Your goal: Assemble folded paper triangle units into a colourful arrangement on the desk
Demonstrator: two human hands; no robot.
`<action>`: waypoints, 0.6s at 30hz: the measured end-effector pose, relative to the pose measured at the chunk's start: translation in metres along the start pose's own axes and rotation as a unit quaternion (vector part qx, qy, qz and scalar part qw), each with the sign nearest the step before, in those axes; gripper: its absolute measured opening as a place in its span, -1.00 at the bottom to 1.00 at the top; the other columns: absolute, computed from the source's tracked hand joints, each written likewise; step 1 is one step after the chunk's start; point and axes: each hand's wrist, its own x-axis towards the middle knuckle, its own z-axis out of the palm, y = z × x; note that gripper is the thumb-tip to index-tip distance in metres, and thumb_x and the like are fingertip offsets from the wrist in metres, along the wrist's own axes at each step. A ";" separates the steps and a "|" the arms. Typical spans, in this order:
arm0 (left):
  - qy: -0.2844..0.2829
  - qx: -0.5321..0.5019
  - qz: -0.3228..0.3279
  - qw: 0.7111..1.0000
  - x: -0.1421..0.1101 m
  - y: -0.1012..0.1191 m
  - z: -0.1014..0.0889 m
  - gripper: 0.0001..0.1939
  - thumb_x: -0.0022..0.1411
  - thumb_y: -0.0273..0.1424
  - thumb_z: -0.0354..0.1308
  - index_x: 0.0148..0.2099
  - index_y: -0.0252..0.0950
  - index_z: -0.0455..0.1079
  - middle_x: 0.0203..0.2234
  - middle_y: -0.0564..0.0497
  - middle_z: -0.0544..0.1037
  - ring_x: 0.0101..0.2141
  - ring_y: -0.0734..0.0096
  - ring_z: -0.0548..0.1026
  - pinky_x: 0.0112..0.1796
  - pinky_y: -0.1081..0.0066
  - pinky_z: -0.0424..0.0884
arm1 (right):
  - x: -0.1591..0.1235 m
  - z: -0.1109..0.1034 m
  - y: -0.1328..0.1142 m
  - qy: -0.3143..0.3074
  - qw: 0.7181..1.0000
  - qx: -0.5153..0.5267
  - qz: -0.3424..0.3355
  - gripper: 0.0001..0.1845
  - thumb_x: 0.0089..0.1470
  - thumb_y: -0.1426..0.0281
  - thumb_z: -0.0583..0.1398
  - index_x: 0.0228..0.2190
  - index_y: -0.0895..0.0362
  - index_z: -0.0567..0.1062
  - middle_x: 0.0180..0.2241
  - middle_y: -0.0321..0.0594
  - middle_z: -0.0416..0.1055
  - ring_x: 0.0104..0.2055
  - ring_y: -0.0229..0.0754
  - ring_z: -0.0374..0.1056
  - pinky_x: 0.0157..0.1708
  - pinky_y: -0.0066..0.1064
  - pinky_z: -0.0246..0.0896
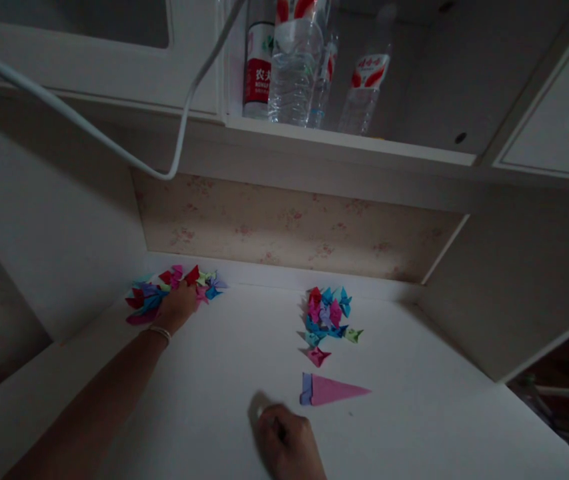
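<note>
My left hand [179, 305] reaches far out to a heap of small folded paper pieces [149, 297] in red, blue, pink and green at the back left of the white desk [414, 413]. Its fingers lie on and among the pieces, hidden from here. My right hand [287, 440] rests near the front edge, knuckles up, fingers curled under; whether anything is in them is hidden. Just right of it lies a pink paper cone with a blue-purple end [331, 389]. Behind the cone sits a second cluster of folded pieces [328, 313], with one pink piece [318, 356] apart.
A shelf above the desk holds several plastic water bottles [294, 63]. A white cable [114, 143] hangs across the upper left. A floral-papered back wall [289, 230] and white side panels close in the desk. The desk's right edge drops off at the lower right.
</note>
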 end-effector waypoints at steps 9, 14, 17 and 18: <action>0.023 -0.031 -0.001 0.999 -0.006 0.005 -0.011 -0.66 0.28 -0.43 -0.18 -0.09 -0.39 0.39 -0.10 -0.30 0.44 -0.16 0.04 0.49 -0.21 0.18 0.40 | 0.000 -0.001 0.003 0.005 0.999 0.045 0.020 -0.61 0.13 0.12 0.08 -0.43 0.17 0.49 -0.64 -0.35 0.19 -0.58 -0.31 0.07 -0.59 -0.49 -0.11; 0.033 -0.073 0.004 0.997 -0.028 0.016 -0.024 -0.69 0.30 -0.38 -0.18 -0.21 -0.33 0.39 -0.17 -0.19 0.49 -0.13 0.16 0.47 -0.17 0.28 0.38 | -0.002 -0.002 -0.001 0.000 0.998 0.059 0.017 -0.61 0.12 0.11 0.09 -0.42 0.16 0.50 -0.62 -0.33 0.23 -0.58 -0.32 0.07 -0.59 -0.50 -0.11; 0.037 -0.096 0.025 0.994 -0.054 0.021 -0.032 -0.72 0.28 -0.35 -0.16 -0.28 -0.28 0.37 -0.23 -0.11 0.52 -0.18 0.24 0.49 -0.20 0.35 0.38 | -0.002 -0.003 -0.004 0.001 0.997 0.069 0.020 -0.57 0.12 0.06 0.08 -0.44 0.16 0.49 -0.63 -0.34 0.20 -0.59 -0.33 0.04 -0.61 -0.49 -0.14; 0.037 -0.117 0.030 0.992 -0.065 0.023 -0.035 -0.73 0.27 -0.33 -0.14 -0.29 -0.28 0.36 -0.26 -0.08 0.53 -0.22 0.27 0.50 -0.23 0.37 0.38 | -0.002 -0.003 -0.005 0.002 0.997 0.075 0.022 -0.55 0.13 0.05 0.07 -0.44 0.17 0.49 -0.64 -0.34 0.18 -0.59 -0.33 0.02 -0.61 -0.49 -0.15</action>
